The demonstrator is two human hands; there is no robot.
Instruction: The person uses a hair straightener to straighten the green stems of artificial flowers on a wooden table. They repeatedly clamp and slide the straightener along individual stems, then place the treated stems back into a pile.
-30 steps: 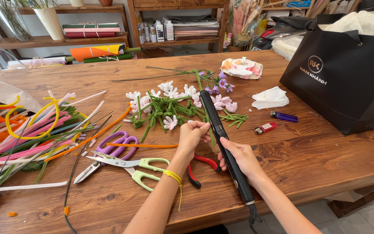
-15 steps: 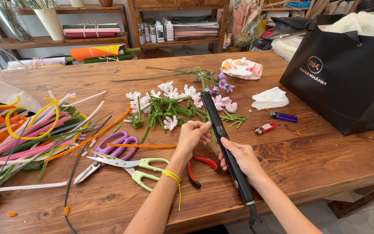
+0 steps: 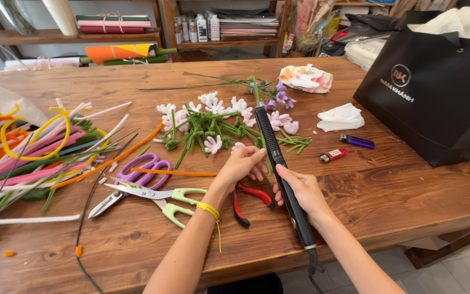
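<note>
Two hands engaged: right hand (image 3: 304,189) wrapped around black straightening iron (image 3: 279,171), lying on wooden table (image 3: 387,190), long axis pointing away toward pipe-cleaner flowers (image 3: 218,122); left hand (image 3: 241,166) loosely curled, fingertips touching it.

wooden table (image 3: 387,201) | scissors (image 3: 153,197) | lighters (image 3: 333,155) (two) | black bag (image 3: 436,92)

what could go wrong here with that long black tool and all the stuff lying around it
The right hand holds the long black tool with its tip among the pipe-cleaner flowers; if it is hot, it might singe them or the left hand beside it. Its cord hangs over the table edge and could snag. Two lighters and a crumpled tissue lie close by, a possible fire risk.
</note>
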